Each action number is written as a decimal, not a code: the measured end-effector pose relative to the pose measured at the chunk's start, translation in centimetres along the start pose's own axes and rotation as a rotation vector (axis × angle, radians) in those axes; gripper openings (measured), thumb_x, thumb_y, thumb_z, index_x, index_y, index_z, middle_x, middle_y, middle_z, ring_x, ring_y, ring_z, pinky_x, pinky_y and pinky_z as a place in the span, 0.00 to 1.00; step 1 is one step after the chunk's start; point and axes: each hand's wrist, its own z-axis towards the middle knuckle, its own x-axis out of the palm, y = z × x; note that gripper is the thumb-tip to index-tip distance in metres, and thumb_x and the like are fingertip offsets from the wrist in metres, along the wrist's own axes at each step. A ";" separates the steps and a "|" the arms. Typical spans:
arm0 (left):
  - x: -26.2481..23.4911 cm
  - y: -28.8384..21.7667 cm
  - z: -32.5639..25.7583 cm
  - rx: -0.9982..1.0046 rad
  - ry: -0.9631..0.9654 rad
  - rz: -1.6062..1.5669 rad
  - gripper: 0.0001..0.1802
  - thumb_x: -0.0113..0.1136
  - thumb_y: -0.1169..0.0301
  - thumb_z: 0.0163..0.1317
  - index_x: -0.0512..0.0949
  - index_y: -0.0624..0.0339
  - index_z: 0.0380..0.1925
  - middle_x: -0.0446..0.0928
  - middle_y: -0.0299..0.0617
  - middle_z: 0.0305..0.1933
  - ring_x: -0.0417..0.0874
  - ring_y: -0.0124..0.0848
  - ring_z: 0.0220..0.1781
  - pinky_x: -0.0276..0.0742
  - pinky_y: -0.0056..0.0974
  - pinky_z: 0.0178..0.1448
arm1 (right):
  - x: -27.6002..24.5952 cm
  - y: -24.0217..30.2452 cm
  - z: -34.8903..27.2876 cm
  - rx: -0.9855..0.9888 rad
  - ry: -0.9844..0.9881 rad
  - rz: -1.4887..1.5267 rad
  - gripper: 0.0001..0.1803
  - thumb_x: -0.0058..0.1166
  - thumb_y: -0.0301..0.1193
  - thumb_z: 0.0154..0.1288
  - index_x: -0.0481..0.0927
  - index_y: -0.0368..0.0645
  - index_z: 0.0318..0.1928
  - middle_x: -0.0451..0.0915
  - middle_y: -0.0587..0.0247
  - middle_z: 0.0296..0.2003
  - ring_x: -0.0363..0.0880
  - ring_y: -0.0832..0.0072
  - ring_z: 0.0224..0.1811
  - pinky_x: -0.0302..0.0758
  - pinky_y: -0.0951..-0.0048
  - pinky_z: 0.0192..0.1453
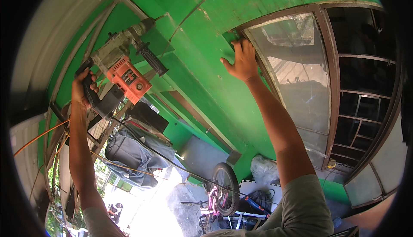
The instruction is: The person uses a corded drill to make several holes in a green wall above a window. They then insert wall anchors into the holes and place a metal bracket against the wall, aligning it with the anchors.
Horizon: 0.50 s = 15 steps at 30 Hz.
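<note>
My left hand (81, 89) is wrapped round the rear handle of an orange and grey rotary hammer drill (129, 78), raised high on the left. A black side handle (154, 61) sticks out from the drill's front, with no hand on it. The bit points up toward the green wall (202, 60); whether its tip touches the wall I cannot tell. My right hand (244, 62) rests with thumb and fingers spread on the brown window frame (266, 75), at its upper left corner. A black cord (163, 156) hangs from the drill and runs down to the right.
Dark clothes (133, 151) hang below the drill. Orange rope (41, 138) crosses at the left by metal bars. Down on the floor are a bicycle wheel (226, 188), a clear plastic bag (263, 170) and clutter. Barred window panes (365, 77) fill the right side.
</note>
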 end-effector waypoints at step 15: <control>-0.8 2.6 0.7 -0.062 0.005 -0.111 0.09 0.58 0.63 0.73 0.75 0.55 0.38 0.79 0.36 0.28 0.74 0.24 0.17 0.73 0.33 0.22 | -0.5 1.6 0.5 0.038 0.070 0.000 0.37 0.71 0.46 0.57 0.70 0.42 0.61 0.67 0.47 0.53 0.68 0.48 0.57 0.67 0.48 0.59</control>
